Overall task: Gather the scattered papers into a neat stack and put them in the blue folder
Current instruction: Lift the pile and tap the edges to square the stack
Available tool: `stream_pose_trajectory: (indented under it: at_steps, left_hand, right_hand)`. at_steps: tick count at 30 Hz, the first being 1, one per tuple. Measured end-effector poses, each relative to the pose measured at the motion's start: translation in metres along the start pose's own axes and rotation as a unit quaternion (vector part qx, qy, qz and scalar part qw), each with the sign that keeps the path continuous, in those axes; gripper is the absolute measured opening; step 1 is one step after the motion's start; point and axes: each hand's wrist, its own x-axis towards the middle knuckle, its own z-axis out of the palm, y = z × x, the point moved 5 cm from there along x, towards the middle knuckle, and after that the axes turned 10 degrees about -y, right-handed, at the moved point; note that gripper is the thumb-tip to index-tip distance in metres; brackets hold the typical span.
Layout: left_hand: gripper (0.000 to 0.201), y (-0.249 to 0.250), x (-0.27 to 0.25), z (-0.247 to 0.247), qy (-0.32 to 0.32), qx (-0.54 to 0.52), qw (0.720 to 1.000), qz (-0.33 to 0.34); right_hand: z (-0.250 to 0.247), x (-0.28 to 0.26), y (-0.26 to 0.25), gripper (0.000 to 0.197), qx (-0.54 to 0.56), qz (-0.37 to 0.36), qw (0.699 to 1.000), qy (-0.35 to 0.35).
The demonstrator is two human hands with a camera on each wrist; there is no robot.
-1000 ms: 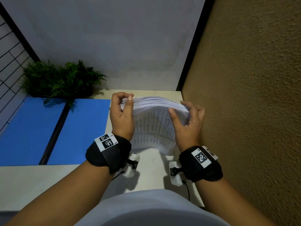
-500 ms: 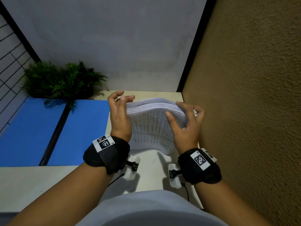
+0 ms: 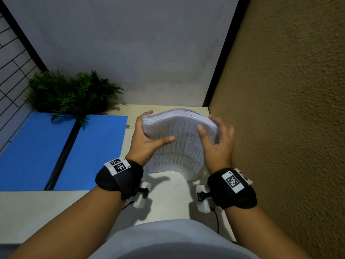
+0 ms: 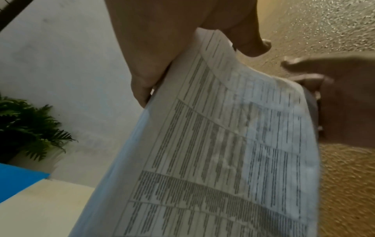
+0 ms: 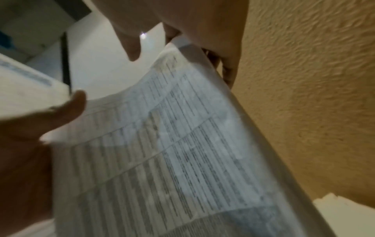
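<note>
Two hands are seen in the head view holding a stack of printed papers (image 3: 179,135) upright on its lower edge on the cream table (image 3: 56,212), close to the textured tan wall (image 3: 280,128). The left hand (image 3: 147,139) is clamped on the stack's left edge, with the thumb laid across the printed front sheet and the fingers wrapped behind. The right hand (image 3: 218,144) is set at the right edge, blurred, with its thumb on the front sheet and fingers curled round the back. The stack is bowed, its top arched away from the person. An open blue folder (image 3: 61,150) is laid flat to the left, well apart from the papers, with a fern plant (image 3: 72,92) behind it against the grey wall.

From the left wrist view, the papers (image 4: 223,152) are shown gripped between the left hand's (image 4: 162,44) palm and thumb; tables of text are visible on the sheet. The right hand (image 4: 334,99) is seen blurred at the far edge.

From the right wrist view, the papers (image 5: 182,152) are shown pinched at their upper corner by the right hand (image 5: 192,24), while the left hand (image 5: 30,136) is pressed against the opposite edge.
</note>
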Motion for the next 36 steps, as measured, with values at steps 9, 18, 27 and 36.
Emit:
stream_pose_trajectory:
  at_steps: [9, 18, 27, 36]
  left_hand:
    - [0.036, 0.037, 0.0, 0.002, 0.102, 0.179, 0.96, 0.191]
    - [0.038, 0.034, 0.005, -0.006, 0.069, 0.186, 0.973, 0.118]
    - [0.079, 0.085, 0.019, -0.012, 0.025, 0.507, 0.853, 0.118]
    - [0.023, 0.039, 0.006, -0.042, 0.028, 0.115, 0.993, -0.003]
  right_hand:
    - [-0.005, 0.008, 0.004, 0.045, -0.008, 0.017, 1.0, 0.013]
    - [0.01, 0.007, 0.052, 0.073, 0.149, 0.18, 0.969, -0.084]
    - [0.015, 0.032, -0.005, 0.009, -0.07, -0.01, 0.993, -0.097]
    - [0.009, 0.04, -0.011, 0.032, -0.212, 0.006, 0.961, -0.175]
